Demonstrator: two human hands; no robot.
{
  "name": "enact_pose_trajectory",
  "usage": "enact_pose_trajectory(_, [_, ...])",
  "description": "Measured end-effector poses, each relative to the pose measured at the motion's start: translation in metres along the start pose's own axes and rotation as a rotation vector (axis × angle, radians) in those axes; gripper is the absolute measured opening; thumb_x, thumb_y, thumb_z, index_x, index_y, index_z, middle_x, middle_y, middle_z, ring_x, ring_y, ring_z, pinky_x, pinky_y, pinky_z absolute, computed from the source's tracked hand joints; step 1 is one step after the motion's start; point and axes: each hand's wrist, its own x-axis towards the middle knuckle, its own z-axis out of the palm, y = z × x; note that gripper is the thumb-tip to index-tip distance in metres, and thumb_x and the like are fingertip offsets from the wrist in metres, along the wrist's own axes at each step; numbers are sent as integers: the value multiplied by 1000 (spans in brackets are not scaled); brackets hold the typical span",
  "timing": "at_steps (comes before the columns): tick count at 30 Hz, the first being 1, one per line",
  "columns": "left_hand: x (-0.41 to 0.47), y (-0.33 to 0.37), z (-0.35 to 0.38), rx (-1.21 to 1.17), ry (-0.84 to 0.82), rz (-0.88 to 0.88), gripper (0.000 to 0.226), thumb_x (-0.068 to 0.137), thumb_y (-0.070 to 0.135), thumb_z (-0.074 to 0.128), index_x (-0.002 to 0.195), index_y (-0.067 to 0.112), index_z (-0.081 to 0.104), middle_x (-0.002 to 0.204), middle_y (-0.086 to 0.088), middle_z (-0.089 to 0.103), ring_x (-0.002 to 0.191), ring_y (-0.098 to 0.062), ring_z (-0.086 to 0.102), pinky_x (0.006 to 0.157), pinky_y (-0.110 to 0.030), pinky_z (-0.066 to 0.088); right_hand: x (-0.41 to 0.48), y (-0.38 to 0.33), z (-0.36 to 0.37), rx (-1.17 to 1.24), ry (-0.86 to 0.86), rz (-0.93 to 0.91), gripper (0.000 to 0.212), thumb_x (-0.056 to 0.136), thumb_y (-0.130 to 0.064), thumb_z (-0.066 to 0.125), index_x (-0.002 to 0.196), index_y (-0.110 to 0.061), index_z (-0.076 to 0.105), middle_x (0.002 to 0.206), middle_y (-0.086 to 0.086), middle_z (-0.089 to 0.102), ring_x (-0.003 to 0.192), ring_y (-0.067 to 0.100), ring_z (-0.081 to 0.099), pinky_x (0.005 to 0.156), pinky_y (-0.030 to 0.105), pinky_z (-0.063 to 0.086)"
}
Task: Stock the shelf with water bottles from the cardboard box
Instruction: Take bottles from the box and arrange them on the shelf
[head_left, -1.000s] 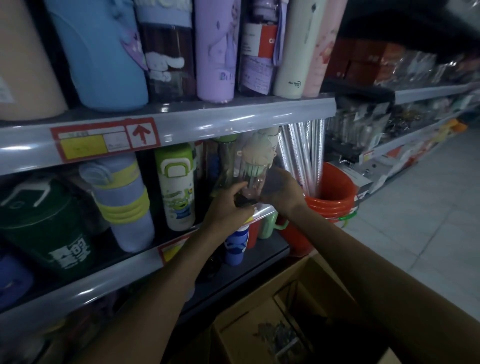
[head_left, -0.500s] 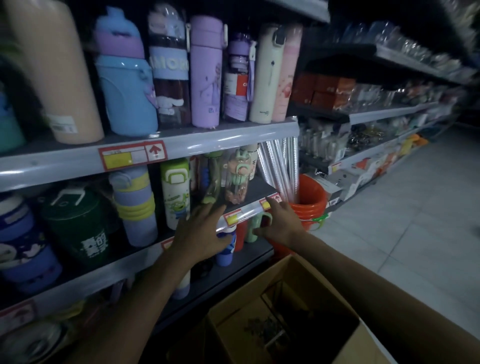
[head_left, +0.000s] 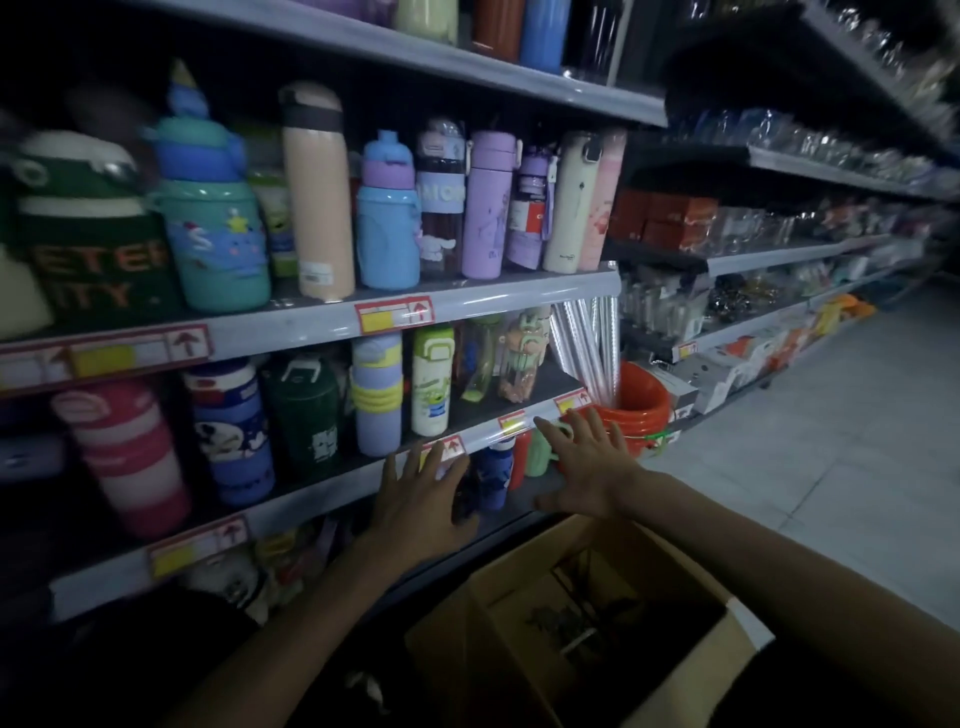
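The clear water bottle (head_left: 522, 358) that both your hands held a second ago now stands upright at the right end of the shelf (head_left: 322, 482), at 12 o'clock from your hands and free of both. Your left hand (head_left: 415, 493) has drawn back to the shelf's front edge, fingers spread and holding nothing. Your right hand (head_left: 587, 467), at its 3 o'clock, is spread and empty too. The cardboard box (head_left: 467, 654) sits open at 6 o'clock below them. An orange bucket (head_left: 641, 410) stands at the bottle's 4 o'clock.
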Motion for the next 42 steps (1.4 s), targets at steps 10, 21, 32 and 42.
enact_pose_trajectory(10, [-41,-47,-57,52,-45,-59,94,81,74,38,162,33,10,170,-5,9,155,-34,11,122,-61,10,-3,-81,-21,27,36,-231,102,89,-68,59,163,-33,-2,170,13,-6,157,37,-11,125,57,3])
enact_pose_trajectory(21, [-150,-120,-115,34,-33,-434,86,87,71,46,159,41,11,167,5,13,154,-27,16,119,-56,26,12,-192,-39,21,42,-608,104,90,-68,60,164,-27,0,168,16,7,156,40,5,123,59,14])
enact_pose_trajectory(32, [-274,-141,-167,69,95,-740,84,85,67,48,159,36,21,167,4,22,150,-26,28,116,-41,35,-22,-297,-66,78,17,-950,98,92,-64,59,163,-29,3,168,15,10,156,38,7,123,58,15])
enact_pose_trajectory(42, [-322,-158,-154,-57,253,-790,71,89,63,54,153,39,35,153,14,41,136,-16,47,106,-36,45,-26,-350,-42,250,11,-969,86,94,-55,62,162,-34,14,164,7,25,144,37,38,112,49,41])
